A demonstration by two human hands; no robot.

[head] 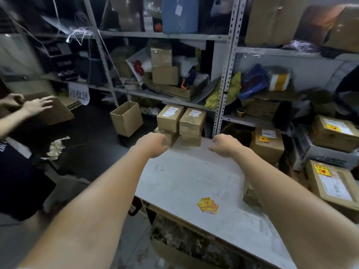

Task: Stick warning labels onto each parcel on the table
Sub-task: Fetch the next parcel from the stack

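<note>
At the far left another person's hands (37, 105) rest on a tilted cardboard box (56, 113), and below them a crumpled wad of paper (56, 146) lies on the dark floor. A white sign (78, 95) with printed characters hangs from the metal shelving (223, 84), and an open carton (126, 118) stands on the floor in front of it. At the far end of the white table (184, 177) is a stack of four parcels (180, 123), two side by side on top of two more; the upper pair carry white shipping slips, and no yellow sticker shows on any visible face. The left hand (153, 144) reaches out to the lower left parcel of the stack with its back to the camera and its fingers curled under; whether they grip or even touch the box cannot be told. The right hand (223, 145) hovers over the far edge of the table just right of the stack, its fingers loosely curled and spread downward, holding nothing. Nearer the camera, between the two forearms, a small pile of yellow and red warning labels (207, 205) lies on the tabletop, well apart from both hands. To the right, off the table, stand three labelled boxes (268, 146), each with a yellow sticker beside its shipping slip.
</note>
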